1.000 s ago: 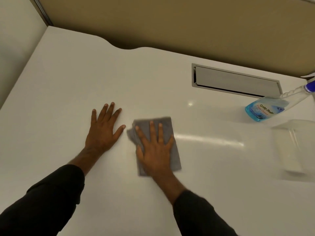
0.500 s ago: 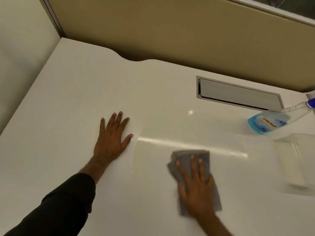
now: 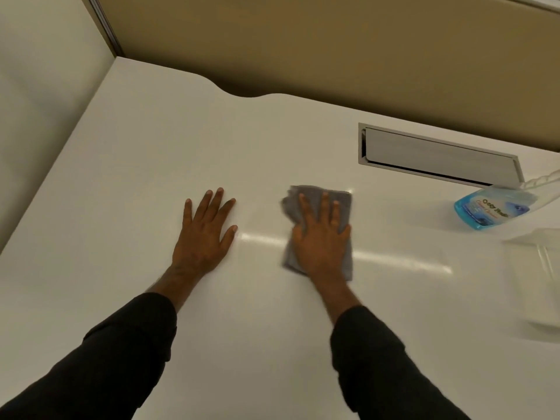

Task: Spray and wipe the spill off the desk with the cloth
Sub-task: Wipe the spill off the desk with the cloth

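A folded grey cloth (image 3: 345,204) lies flat on the white desk (image 3: 127,183). My right hand (image 3: 321,237) presses on the cloth, palm down, fingers spread, covering most of it. To its left, my left hand (image 3: 204,234) rests flat on the bare desk with fingers apart and holds nothing. A spray bottle of blue liquid (image 3: 492,209) lies on its side at the right edge of the view, apart from both hands. I see no clear spill mark on the glossy surface, only a light reflection.
A metal cable hatch (image 3: 436,156) is set into the desk behind the cloth. A clear plastic container (image 3: 542,277) sits at the far right. Tan partition panels (image 3: 303,40) close the back and a pale wall closes the left side.
My right hand has slid the cloth away from me, from the near desk toward the hatch, after first sweeping it to the right. My left hand stays planted.
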